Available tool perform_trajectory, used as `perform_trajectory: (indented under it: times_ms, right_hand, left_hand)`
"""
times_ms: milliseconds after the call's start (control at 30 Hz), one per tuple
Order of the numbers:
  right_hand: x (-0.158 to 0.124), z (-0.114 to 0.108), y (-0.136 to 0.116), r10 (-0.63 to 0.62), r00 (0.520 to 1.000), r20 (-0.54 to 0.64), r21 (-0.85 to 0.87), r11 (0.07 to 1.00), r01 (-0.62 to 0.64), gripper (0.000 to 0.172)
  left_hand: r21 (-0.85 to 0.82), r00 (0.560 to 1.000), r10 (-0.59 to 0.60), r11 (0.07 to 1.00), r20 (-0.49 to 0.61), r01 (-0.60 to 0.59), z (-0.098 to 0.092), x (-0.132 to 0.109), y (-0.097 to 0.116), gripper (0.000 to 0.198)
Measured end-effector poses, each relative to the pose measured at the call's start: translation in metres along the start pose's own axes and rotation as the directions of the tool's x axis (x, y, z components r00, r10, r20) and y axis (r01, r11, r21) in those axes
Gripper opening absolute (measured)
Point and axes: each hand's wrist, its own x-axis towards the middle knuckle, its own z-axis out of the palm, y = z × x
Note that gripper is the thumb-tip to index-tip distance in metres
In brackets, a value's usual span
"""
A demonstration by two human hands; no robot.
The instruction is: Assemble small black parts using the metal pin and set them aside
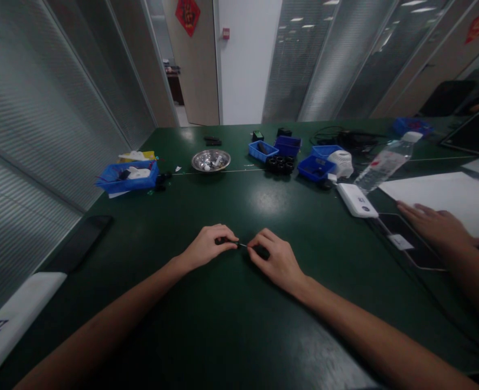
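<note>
Both my hands rest on the dark green table, close together near its middle. My left hand is closed around a small black part with a thin light pin sticking out toward the right. My right hand pinches the other end of that pin, fingers curled; something small and dark sits under its fingertips. The two hands nearly touch.
Another person's hand lies flat at the right by a black tablet and white paper. Far side: blue bins, metal bowl, black rings, water bottle, white box. A dark phone and white device lie left.
</note>
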Motion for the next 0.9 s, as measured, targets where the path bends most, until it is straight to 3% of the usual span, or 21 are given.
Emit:
perform_trajectory:
  times_ms: [667,900]
  right_hand:
    - [-0.0013,0.0019,0.0001,-0.079,0.997,0.006,0.105,0.991,0.078,0.008]
    - [-0.0020,0.0030,-0.0027,-0.063,0.997,-0.044,0.119,0.991,0.068,0.008]
  left_hand:
    - [-0.029,0.999,0.041,0.999,-0.033,-0.042,0.0008,0.0001,-0.0030,0.013]
    - [-0.037,0.998,0.048,0.998,-0.028,-0.049,0.0004,-0.0017,0.0016,0.016]
